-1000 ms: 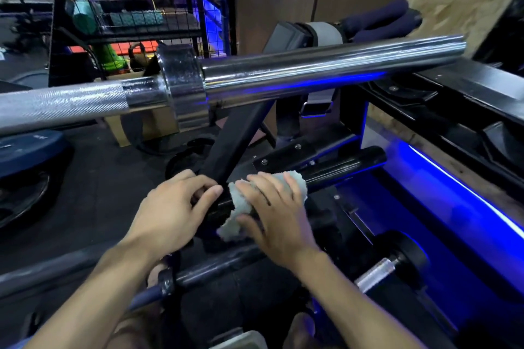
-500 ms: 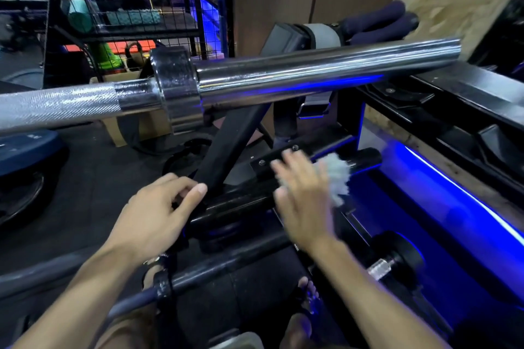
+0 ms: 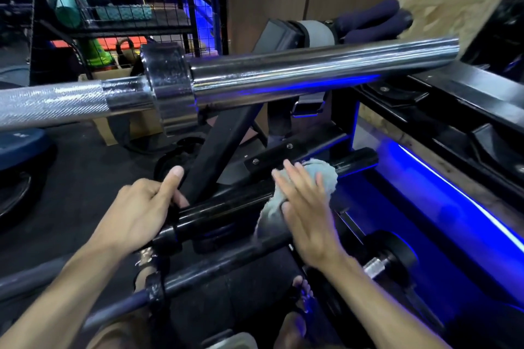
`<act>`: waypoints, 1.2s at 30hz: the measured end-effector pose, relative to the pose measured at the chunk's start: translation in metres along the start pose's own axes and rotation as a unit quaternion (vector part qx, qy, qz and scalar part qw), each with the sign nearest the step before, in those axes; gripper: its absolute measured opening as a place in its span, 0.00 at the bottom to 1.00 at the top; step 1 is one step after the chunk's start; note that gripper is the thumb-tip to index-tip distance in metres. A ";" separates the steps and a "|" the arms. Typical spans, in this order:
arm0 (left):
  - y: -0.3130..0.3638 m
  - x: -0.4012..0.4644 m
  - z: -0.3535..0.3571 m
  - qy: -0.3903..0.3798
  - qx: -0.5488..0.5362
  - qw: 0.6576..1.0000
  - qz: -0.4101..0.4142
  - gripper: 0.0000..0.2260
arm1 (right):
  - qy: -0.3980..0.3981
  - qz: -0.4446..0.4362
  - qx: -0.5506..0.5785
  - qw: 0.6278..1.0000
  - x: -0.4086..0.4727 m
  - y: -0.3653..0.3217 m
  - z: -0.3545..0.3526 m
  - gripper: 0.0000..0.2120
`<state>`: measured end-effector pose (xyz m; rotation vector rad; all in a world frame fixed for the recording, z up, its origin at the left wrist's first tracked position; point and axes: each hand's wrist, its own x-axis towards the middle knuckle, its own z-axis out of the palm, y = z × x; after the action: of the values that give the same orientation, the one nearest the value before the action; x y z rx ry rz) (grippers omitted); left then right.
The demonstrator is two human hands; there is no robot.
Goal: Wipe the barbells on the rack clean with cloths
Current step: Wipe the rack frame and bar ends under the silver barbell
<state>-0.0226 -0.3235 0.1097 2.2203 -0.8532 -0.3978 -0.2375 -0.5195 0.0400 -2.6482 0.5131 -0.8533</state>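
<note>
A black barbell sleeve (image 3: 226,210) lies across the rack at mid height, running up to the right. My right hand (image 3: 309,215) presses a pale grey cloth (image 3: 320,173) over this sleeve with straight, spread fingers, a short way from the sleeve's end. My left hand (image 3: 136,212) grips the same bar near its collar, thumb raised beside the black rack upright (image 3: 224,156). Above them a chrome barbell (image 3: 312,71) spans the view. A third dark bar (image 3: 226,266) lies below my hands.
A dumbbell (image 3: 394,258) sits low on the right beside a blue light strip (image 3: 453,187). A dark weight plate (image 3: 19,147) lies on the floor at left. A wire shelf (image 3: 119,14) with gear stands behind. My feet show at the bottom.
My right hand slid the cloth rightward along the black sleeve toward its end, then came back a little. Its fingers have straightened. My left hand kept its grip near the collar.
</note>
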 end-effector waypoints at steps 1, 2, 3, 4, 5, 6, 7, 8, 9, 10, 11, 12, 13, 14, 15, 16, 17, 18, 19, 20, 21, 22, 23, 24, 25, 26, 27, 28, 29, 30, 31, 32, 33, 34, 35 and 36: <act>-0.002 0.000 -0.001 -0.003 -0.016 1.000 0.000 0.29 | -0.003 -0.028 0.009 1.000 -0.001 0.009 -0.010 0.23; -0.005 0.000 -0.003 -0.009 -0.046 0.999 0.011 0.28 | 0.007 -0.027 -0.014 1.000 0.001 0.026 -0.018 0.22; -0.007 -0.001 -0.005 -0.017 -0.086 0.996 0.031 0.27 | 0.029 0.012 -0.027 0.999 0.005 0.047 -0.023 0.22; -0.010 -0.004 -0.006 -0.028 -0.119 0.991 0.062 0.24 | 0.058 0.071 -0.036 0.995 0.011 0.067 -0.029 0.25; -0.011 -0.007 -0.007 -0.039 -0.128 0.986 0.101 0.21 | 0.091 0.148 -0.033 0.984 0.018 0.079 -0.033 0.27; -0.012 -0.009 -0.007 -0.050 -0.110 0.983 0.139 0.17 | 0.115 0.210 -0.025 0.971 0.023 0.082 -0.029 0.28; -0.014 -0.010 -0.007 -0.060 -0.075 0.982 0.166 0.14 | 0.130 0.238 -0.031 0.962 0.027 0.075 -0.021 0.27; -0.015 -0.010 -0.006 -0.072 -0.034 0.980 0.182 0.13 | 0.125 0.235 -0.044 0.963 0.026 0.059 -0.010 0.27; -0.014 -0.011 -0.005 -0.080 -0.007 0.979 0.187 0.14 | 0.103 0.190 -0.059 0.975 0.020 0.040 0.002 0.26; -0.013 -0.012 -0.005 -0.083 0.002 0.979 0.187 0.14 | 0.074 0.112 -0.075 0.988 0.011 0.023 0.011 0.25; -0.012 -0.013 -0.005 -0.078 -0.004 0.979 0.189 0.13 | 0.037 0.031 -0.081 0.996 0.003 0.010 0.015 0.25; -0.012 -0.013 -0.005 -0.070 -0.014 0.979 0.190 0.12 | 0.008 -0.027 -0.092 0.995 0.000 0.008 0.013 0.24; -0.012 -0.012 -0.004 -0.060 -0.023 0.981 0.185 0.11 | -0.011 -0.057 -0.108 0.992 0.005 0.020 0.007 0.25; -0.011 -0.012 -0.004 -0.051 -0.028 0.982 0.179 0.09 | -0.017 -0.051 -0.133 0.990 0.012 0.040 0.000 0.25; -0.011 -0.010 -0.004 -0.046 -0.029 0.984 0.172 0.08 | -0.013 -0.009 -0.162 0.987 0.021 0.061 -0.007 0.26; -0.010 -0.009 -0.003 -0.044 -0.024 0.985 0.164 0.06 | 0.003 0.057 -0.184 0.981 0.028 0.083 -0.015 0.27; -0.009 -0.008 -0.002 -0.042 -0.018 0.987 0.155 0.06 | 0.030 0.125 -0.177 0.976 0.031 0.100 -0.024 0.27; -0.008 -0.006 -0.001 -0.038 -0.012 0.989 0.145 0.05 | 0.069 0.183 -0.150 0.969 0.031 0.108 -0.028 0.26; -0.007 -0.005 0.000 -0.032 -0.009 0.990 0.136 0.05 | 0.109 0.216 -0.120 0.963 0.031 0.104 -0.026 0.26; -0.007 -0.004 0.001 -0.027 -0.005 0.992 0.127 0.06 | 0.138 0.224 -0.093 0.960 0.030 0.090 -0.019 0.27; -0.007 -0.003 0.002 -0.024 -0.002 0.993 0.117 0.07 | 0.146 0.217 -0.075 0.962 0.028 0.065 -0.009 0.27; -0.008 -0.002 0.002 -0.022 0.003 0.994 0.109 0.07 | 0.134 0.187 -0.050 0.972 0.020 0.039 0.004 0.27; -0.009 -0.001 0.002 -0.022 0.007 0.995 0.102 0.08 | 0.108 0.129 -0.034 0.985 0.010 0.015 0.015 0.27; -0.010 0.001 0.001 -0.021 0.008 0.995 0.095 0.08 | 0.074 0.063 -0.028 0.995 0.000 -0.001 0.022 0.27; -0.011 0.002 0.000 -0.022 0.002 0.996 0.085 0.09 | 0.042 0.005 -0.037 0.998 -0.002 -0.009 0.021 0.26; -0.012 0.003 -0.001 -0.026 -0.007 0.997 0.076 0.10 | 0.013 -0.039 -0.049 0.998 -0.001 0.002 0.014 0.26; -0.012 0.004 -0.002 -0.028 -0.020 0.997 0.068 0.10 | 0.000 -0.054 -0.072 0.996 0.005 0.020 0.004 0.24; -0.012 0.004 -0.002 -0.029 -0.028 0.997 0.062 0.11 | 0.003 -0.043 -0.092 0.995 0.014 0.042 -0.009 0.22; -0.011 0.003 -0.003 -0.028 -0.031 0.997 0.058 0.11 | 0.027 -0.010 -0.103 0.994 0.022 0.065 -0.022 0.19; -0.012 0.003 -0.002 -0.027 -0.027 0.998 0.056 0.12 | 0.064 0.042 -0.090 0.993 0.027 0.082 -0.037 0.17; -0.011 0.003 -0.002 -0.027 -0.024 0.998 0.054 0.12 | 0.097 0.099 -0.053 0.989 0.027 0.090 -0.049 0.17; -0.011 0.003 -0.002 -0.028 -0.022 0.998 0.054 0.12 | 0.116 0.142 -0.018 0.983 0.026 0.093 -0.059 0.17; -0.011 0.002 -0.002 -0.029 -0.023 0.998 0.054 0.12 | 0.123 0.180 -0.002 0.976 0.025 0.091 -0.069 0.15; -0.010 0.002 -0.001 -0.029 -0.022 0.998 0.055 0.12 | 0.125 0.212 -0.008 0.969 0.024 0.086 -0.078 0.13; -0.010 0.001 -0.001 -0.026 -0.021 0.998 0.059 0.12 | 0.139 0.233 -0.028 0.962 0.025 0.080 -0.087 0.12; -0.011 0.000 0.000 -0.024 -0.018 0.997 0.064 0.11 | 0.155 0.254 -0.050 0.953 0.026 0.079 -0.096 0.13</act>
<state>-0.0176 -0.3180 0.1022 2.1162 -1.0011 -0.4039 -0.2948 -0.6178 0.0965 -2.2918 1.2765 -1.0892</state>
